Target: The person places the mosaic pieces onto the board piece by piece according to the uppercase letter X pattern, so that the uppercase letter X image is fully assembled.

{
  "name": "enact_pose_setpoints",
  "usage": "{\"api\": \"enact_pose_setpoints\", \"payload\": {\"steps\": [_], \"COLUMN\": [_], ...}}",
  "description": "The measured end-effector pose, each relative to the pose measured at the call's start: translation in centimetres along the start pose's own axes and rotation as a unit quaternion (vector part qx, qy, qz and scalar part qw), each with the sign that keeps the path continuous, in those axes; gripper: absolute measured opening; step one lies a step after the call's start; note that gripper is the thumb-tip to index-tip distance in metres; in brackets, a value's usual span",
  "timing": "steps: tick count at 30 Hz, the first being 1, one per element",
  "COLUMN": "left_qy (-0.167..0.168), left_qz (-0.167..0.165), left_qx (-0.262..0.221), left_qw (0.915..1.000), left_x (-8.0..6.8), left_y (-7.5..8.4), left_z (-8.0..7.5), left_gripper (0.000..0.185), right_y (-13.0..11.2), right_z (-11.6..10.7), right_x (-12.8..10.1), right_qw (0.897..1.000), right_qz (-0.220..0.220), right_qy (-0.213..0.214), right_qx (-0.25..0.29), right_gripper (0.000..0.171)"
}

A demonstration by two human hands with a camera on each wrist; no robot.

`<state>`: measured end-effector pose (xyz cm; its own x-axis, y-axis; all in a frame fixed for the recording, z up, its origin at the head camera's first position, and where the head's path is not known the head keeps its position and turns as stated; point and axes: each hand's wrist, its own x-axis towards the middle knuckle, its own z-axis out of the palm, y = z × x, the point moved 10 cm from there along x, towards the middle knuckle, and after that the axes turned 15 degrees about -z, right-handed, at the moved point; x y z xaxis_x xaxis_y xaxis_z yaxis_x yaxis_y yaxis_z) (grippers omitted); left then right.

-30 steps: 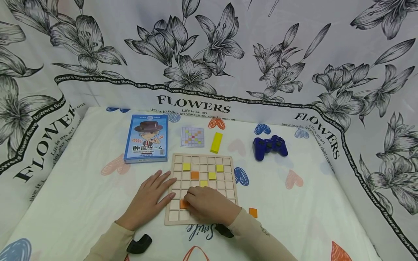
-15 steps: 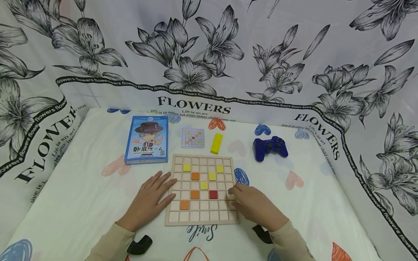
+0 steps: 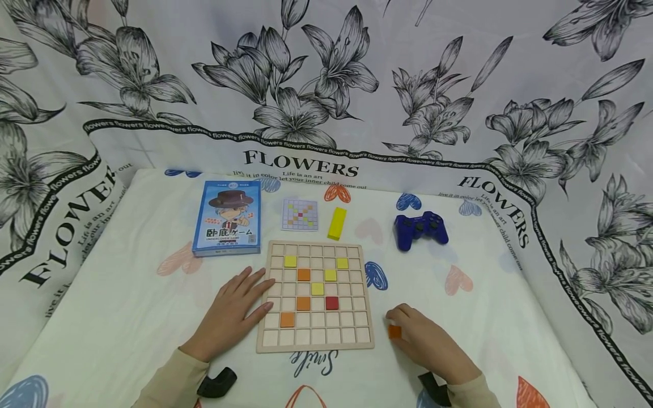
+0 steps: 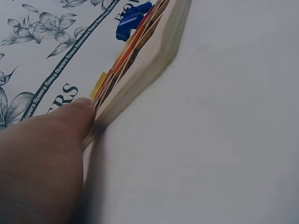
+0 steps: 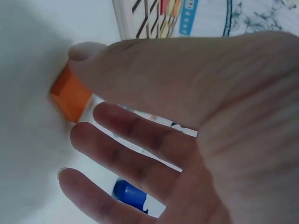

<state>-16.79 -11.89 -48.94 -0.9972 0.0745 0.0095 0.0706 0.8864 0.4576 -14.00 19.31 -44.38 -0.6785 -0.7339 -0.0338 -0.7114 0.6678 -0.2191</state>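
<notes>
My left hand (image 3: 232,311) lies flat at the left edge of a wooden grid board (image 3: 264,340), fingertips over its rim. The left wrist view shows the thumb (image 4: 70,116) at the board's edge. Several square tiles sit in the board's cells: yellow ones such as one yellow tile (image 3: 317,289), orange ones such as one orange tile (image 3: 288,320), and a red tile (image 3: 332,303). Right of the board, my right hand (image 3: 425,343) has a loose orange tile (image 5: 72,95) between thumb and a fingertip, low over the cloth. The other fingers are spread.
Behind the board are a blue boxed game (image 3: 228,218), a small pattern card (image 3: 300,215) and a yellow block (image 3: 336,224). A blue game controller (image 3: 420,229) lies at the back right. Flower-printed fabric (image 3: 316,79) hangs behind the table.
My right hand has moved right, off the board to the loose orange tile, uncovering the red tile and another orange tile on the board. My left hand has stayed in place.
</notes>
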Motion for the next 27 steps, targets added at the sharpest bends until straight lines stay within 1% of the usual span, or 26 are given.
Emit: {"api": "enact_pose_setpoints", "payload": {"steps": [5, 10, 13, 16, 20, 27], "left_qy": [0.0, -0.001, 0.0, 0.001, 0.002, 0.002], "left_qz": [-0.002, -0.002, 0.0, 0.001, 0.002, 0.003], "left_qx": [0.002, 0.001, 0.0, 0.002, 0.003, 0.002], "left_qw": [1.0, 1.0, 1.0, 1.0, 1.0, 1.0], "left_x": [0.0, 0.0, 0.0, 0.0, 0.0, 0.0], "left_y": [-0.1, 0.0, 0.0, 0.0, -0.1, 0.0], "left_z": [0.0, 0.0, 0.0, 0.0, 0.1, 0.0], "left_gripper": [0.056, 0.056, 0.056, 0.056, 0.056, 0.056], "right_y": [-0.1, 0.1, 0.0, -0.3, -1.4, -3.4], "right_z": [0.2, 0.1, -0.1, -0.6, -1.2, -1.2], "right_x": [-0.3, -0.5, -0.3, 0.3, 1.7, 4.4], "right_qw": [1.0, 1.0, 1.0, 0.999, 0.997, 0.995], "right_qz": [-0.001, 0.013, 0.01, -0.006, -0.046, -0.087], "right_qy": [0.008, 0.01, 0.018, 0.034, 0.058, 0.048], "right_qx": [-0.012, -0.006, -0.012, -0.023, -0.025, -0.013], "right_gripper": [0.035, 0.031, 0.029, 0.03, 0.03, 0.022]}}
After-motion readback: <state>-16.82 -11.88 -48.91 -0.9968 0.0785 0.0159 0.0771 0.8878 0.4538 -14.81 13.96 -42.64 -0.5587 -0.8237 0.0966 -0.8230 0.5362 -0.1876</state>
